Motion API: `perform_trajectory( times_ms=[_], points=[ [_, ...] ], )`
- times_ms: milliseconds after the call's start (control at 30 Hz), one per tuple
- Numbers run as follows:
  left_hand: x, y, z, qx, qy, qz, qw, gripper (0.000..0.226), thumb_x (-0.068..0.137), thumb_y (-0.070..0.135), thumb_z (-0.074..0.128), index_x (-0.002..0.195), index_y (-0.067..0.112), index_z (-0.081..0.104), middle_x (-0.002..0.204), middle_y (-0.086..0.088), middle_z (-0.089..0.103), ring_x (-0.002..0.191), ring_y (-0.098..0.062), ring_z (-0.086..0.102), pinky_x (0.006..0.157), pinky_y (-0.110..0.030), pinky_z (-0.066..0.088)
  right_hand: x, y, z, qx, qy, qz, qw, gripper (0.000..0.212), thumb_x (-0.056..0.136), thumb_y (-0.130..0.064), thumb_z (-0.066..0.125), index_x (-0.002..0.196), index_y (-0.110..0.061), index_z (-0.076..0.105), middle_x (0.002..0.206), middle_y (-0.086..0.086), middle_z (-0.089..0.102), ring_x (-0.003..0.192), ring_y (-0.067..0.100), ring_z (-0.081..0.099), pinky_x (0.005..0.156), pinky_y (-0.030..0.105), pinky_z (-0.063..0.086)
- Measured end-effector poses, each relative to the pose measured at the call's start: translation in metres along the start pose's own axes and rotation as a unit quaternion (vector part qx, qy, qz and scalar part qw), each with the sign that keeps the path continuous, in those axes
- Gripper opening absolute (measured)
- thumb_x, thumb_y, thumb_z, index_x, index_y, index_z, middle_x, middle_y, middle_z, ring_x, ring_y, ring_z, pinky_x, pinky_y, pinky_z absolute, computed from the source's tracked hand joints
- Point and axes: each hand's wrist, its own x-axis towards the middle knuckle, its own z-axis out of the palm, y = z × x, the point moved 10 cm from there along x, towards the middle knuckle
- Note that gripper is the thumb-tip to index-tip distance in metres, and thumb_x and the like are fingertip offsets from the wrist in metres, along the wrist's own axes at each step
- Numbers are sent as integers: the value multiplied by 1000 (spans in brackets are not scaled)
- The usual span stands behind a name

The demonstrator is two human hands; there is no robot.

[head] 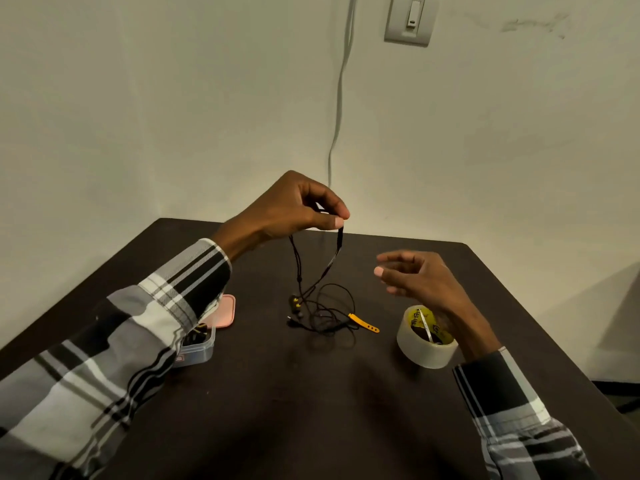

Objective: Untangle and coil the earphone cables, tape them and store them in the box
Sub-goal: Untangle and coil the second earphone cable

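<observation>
Head view: a person works at a dark table (pixel 311 410) set against a pale wall.
Left hand (pixel 294 209): raised above the table's far side, thumb and fingertips pinching the upper end of the earphone cable (pixel 332 265).
Right hand (pixel 415 275): hovering to the right of the cable, fingers loosely spread, holding nothing.
Cable: strands hang from the pinch down to a loose tangle (pixel 325 317) resting mid-table; yellow-marked earbuds (pixel 296 303) lie at its left edge.
Yellow strap (pixel 363 323): lies at the tangle's right side, seemingly attached to the cable.
Tape roll (pixel 426 337): near right, just under the right wrist.
Box (pixel 197 344): near left, open, its pink lid (pixel 227 311) lying just behind it.
Risk: lifting higher could cinch the loops into a tighter knot; the strap may snag strands; the right forearm could nudge the roll.
Hard to see: the left sleeve covers much of the box, whose dark contents I can't identify; the strand crossings are too fine to trace; the tape's free end isn't visible.
</observation>
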Motion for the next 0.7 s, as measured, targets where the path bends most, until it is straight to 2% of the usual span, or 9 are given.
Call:
perform_trajectory(
  times_ms=[133,233,267,367,433,600,700],
  points=[
    [10,15,15,16,-23,17,999,11,79,6,78,89,10,77,81,10,75,68,2,64,71,-16,50,-6,-48,11,79,-18,-84,993,34,85,-22,76,118,-20,70,109,-3,76,106,9,70,88,26,57],
    [13,24,22,35,-34,33,998,11,79,9,79,90,10,77,83,8,74,66,-5,63,67,-20,49,-9,-75,21,119,-27,-125,985,26,88,-20,73,114,-19,72,106,-1,77,104,12,71,91,28,57],
    [13,25,23,42,-36,35,998,11,79,9,79,90,9,77,82,7,74,64,-3,62,64,-17,47,-9,-81,22,115,-24,-134,984,23,89,-18,71,112,-19,72,102,1,78,101,14,72,90,28,58],
    [11,23,17,52,-38,25,998,11,80,11,79,90,7,77,75,8,71,54,5,57,55,-7,39,-8,-84,20,106,-10,-135,985,13,91,-10,68,103,-12,75,85,5,78,84,15,75,83,29,60],
    [8,14,8,48,-34,6,998,10,79,17,80,87,11,78,71,8,72,55,2,55,53,-10,39,-7,-81,17,113,-8,-126,986,10,91,-6,68,96,-10,76,76,3,76,76,14,73,79,30,61],
    [-1,-11,-8,38,-31,-38,998,26,75,40,77,84,15,79,83,-13,74,70,-15,58,62,-25,45,-12,-81,6,124,7,-118,985,11,91,-3,66,98,-2,74,76,7,72,72,14,70,74,30,62],
    [-8,-23,-18,31,-21,-62,997,27,77,42,74,82,16,79,71,-5,70,64,-9,53,60,-19,43,-12,-82,-7,149,19,-114,982,11,93,-3,63,95,-3,73,74,7,70,71,16,69,74,35,63]
  ],
)
